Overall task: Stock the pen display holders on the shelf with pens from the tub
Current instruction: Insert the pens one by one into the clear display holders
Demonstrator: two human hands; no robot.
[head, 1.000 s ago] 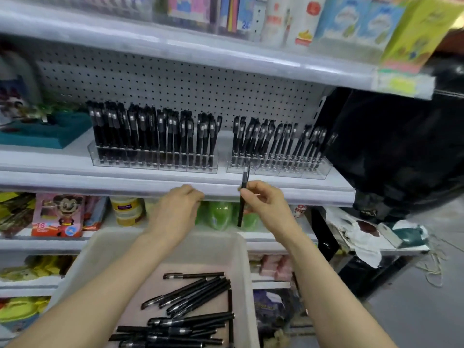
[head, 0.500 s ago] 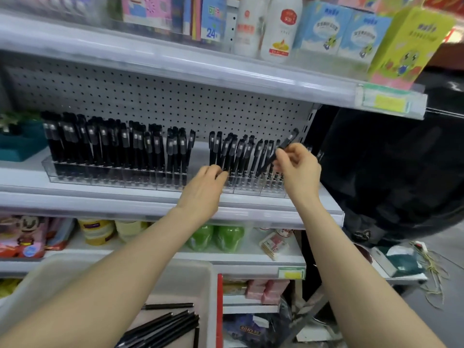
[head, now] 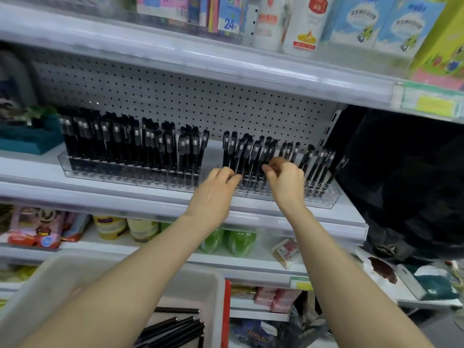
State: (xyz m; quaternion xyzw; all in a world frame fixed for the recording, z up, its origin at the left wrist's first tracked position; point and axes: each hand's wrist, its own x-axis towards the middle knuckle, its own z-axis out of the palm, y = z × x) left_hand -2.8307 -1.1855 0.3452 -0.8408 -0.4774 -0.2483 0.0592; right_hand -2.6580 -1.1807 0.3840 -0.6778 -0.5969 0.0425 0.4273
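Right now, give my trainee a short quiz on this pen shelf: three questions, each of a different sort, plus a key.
1. True or false: the left pen holder holds more pens than the right pen holder.
2. Multiple choice: the left hand and the right hand both reach to: A the right pen holder; B the left pen holder; C the top shelf.
3. Short answer: what lies in the plastic tub?
Key: 1 true; 2 A; 3 black pens.

"24" on top-shelf packet [head: 229,23]
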